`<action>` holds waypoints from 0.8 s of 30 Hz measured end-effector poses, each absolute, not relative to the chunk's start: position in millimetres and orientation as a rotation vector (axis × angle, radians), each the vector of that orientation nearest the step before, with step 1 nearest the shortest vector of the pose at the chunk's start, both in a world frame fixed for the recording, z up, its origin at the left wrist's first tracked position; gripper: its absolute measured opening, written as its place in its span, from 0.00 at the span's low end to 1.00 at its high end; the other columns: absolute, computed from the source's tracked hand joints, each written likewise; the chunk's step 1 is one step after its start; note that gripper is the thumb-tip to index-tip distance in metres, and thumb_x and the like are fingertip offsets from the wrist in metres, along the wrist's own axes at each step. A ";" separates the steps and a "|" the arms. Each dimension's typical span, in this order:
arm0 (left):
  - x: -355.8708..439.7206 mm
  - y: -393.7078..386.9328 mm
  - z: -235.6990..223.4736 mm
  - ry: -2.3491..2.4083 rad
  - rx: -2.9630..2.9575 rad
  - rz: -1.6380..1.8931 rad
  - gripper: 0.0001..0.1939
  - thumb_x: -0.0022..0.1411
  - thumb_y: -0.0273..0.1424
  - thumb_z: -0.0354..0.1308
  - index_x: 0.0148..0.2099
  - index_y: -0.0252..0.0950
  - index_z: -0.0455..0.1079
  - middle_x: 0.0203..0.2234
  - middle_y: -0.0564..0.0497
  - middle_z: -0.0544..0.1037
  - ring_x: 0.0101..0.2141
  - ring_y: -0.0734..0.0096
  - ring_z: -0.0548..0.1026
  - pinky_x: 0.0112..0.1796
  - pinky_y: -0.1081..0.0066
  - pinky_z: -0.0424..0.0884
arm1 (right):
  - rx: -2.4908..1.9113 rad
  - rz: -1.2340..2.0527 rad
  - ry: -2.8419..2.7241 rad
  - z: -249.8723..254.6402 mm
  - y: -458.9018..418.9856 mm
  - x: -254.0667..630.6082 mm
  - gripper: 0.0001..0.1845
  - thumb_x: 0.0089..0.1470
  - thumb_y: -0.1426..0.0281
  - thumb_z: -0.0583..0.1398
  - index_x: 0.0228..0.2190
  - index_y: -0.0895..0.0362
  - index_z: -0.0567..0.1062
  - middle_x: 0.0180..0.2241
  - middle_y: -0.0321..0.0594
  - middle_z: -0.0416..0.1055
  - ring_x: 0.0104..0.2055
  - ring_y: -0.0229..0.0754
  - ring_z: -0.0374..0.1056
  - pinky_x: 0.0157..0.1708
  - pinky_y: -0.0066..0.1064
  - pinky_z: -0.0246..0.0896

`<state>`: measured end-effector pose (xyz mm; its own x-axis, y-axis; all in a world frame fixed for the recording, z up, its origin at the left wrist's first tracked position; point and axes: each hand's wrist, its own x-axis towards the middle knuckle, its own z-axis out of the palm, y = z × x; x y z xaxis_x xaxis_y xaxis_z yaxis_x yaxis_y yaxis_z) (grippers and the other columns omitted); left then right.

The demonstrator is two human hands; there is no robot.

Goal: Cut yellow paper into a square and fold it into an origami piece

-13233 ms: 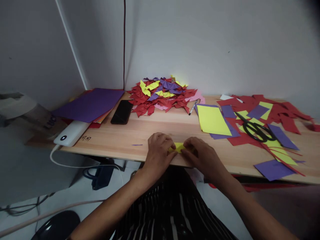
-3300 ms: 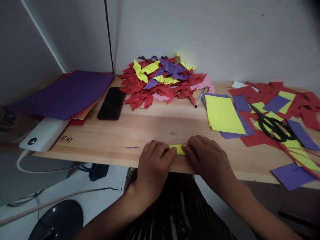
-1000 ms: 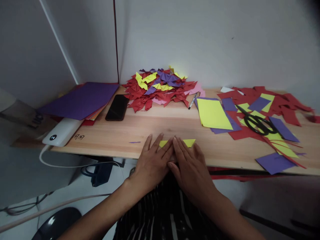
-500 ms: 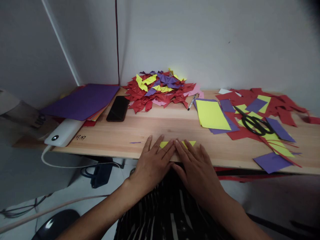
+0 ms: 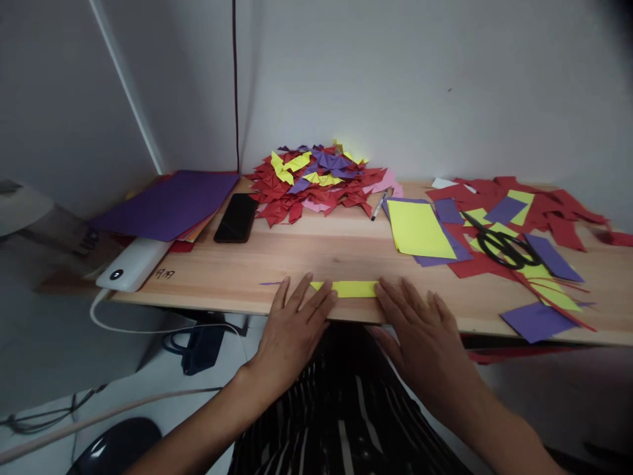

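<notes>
A yellow strip of folded paper [image 5: 355, 289] lies flat by the table's front edge. Over its left end rests my left hand [image 5: 294, 323], palm down with the fingers stretched out and a little apart. My right hand [image 5: 420, 330] lies flat too, its fingertips on the strip's right end. The middle of the strip shows between the hands, while both ends are partly covered by fingers. Neither hand grasps anything. A thin purple scrap [image 5: 270, 284] lies just left of my left fingertips.
At the back is a heap of folded paper shapes [image 5: 316, 181]. A phone [image 5: 236, 218], purple sheets [image 5: 171, 204] and a white power bank [image 5: 133, 264] lie left. To the right are a yellow paper stack [image 5: 420, 227], a pen [image 5: 378, 206], black scissors [image 5: 504, 247] and red scraps [image 5: 564, 211].
My hands have moved apart along the yellow paper, the right one sliding to the right, the left slightly left. More of the strip's middle now shows.
</notes>
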<state>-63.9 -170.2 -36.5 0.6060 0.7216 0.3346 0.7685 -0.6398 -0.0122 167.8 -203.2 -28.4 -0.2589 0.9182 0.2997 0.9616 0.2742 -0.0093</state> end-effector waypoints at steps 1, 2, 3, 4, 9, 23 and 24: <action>-64.1 -170.6 -36.1 -1.248 -2.677 -0.454 0.23 0.68 0.31 0.49 0.64 0.41 0.59 0.63 0.52 0.63 0.64 0.55 0.55 0.62 0.45 0.52 | -1.723 -0.256 -2.293 -25.1 -202.1 163.1 0.32 0.62 0.59 0.50 0.63 0.61 0.57 0.64 0.47 0.56 0.67 0.56 0.47 0.61 0.58 0.44; -64.0 -170.7 -35.7 -1.246 -2.677 -0.458 0.23 0.68 0.31 0.49 0.64 0.41 0.59 0.63 0.53 0.63 0.64 0.55 0.55 0.62 0.44 0.52 | -1.700 -0.248 -2.299 -21.7 -200.6 157.4 0.34 0.62 0.58 0.50 0.64 0.62 0.55 0.65 0.48 0.54 0.68 0.55 0.45 0.62 0.57 0.43; -63.8 -170.6 -35.5 -1.247 -2.675 -0.461 0.23 0.68 0.32 0.49 0.64 0.41 0.59 0.63 0.53 0.63 0.64 0.55 0.55 0.62 0.44 0.52 | -1.665 -0.231 -2.322 -18.6 -198.7 150.9 0.35 0.62 0.58 0.51 0.64 0.63 0.53 0.66 0.47 0.52 0.69 0.54 0.44 0.63 0.55 0.42; -63.5 -170.4 -35.4 -1.250 -2.671 -0.460 0.23 0.68 0.32 0.49 0.64 0.42 0.59 0.62 0.53 0.64 0.64 0.55 0.55 0.62 0.44 0.52 | -1.619 -0.201 -2.359 -16.2 -196.6 144.0 0.36 0.62 0.58 0.51 0.65 0.62 0.53 0.66 0.46 0.50 0.69 0.52 0.42 0.64 0.54 0.41; -62.9 -170.0 -36.3 -1.263 -2.676 -0.431 0.26 0.67 0.32 0.51 0.66 0.40 0.56 0.63 0.50 0.63 0.64 0.55 0.55 0.62 0.45 0.52 | -1.520 -0.037 -2.487 -19.2 -189.0 118.6 0.33 0.61 0.61 0.53 0.63 0.63 0.57 0.65 0.48 0.53 0.67 0.49 0.49 0.64 0.52 0.44; -62.0 -171.9 -37.4 -1.233 -2.686 -0.607 0.23 0.66 0.30 0.52 0.63 0.39 0.61 0.61 0.50 0.66 0.64 0.57 0.56 0.62 0.46 0.52 | -1.632 -0.255 -2.358 -30.1 -200.4 165.6 0.27 0.61 0.62 0.53 0.59 0.62 0.65 0.61 0.48 0.62 0.63 0.55 0.56 0.61 0.56 0.45; -62.1 -172.8 -39.4 -1.217 -2.686 -0.652 0.22 0.66 0.29 0.52 0.62 0.39 0.62 0.60 0.50 0.67 0.63 0.57 0.58 0.62 0.47 0.54 | -1.621 -0.253 -2.345 -28.5 -198.6 164.3 0.27 0.61 0.63 0.54 0.58 0.61 0.66 0.61 0.49 0.63 0.63 0.56 0.55 0.60 0.57 0.45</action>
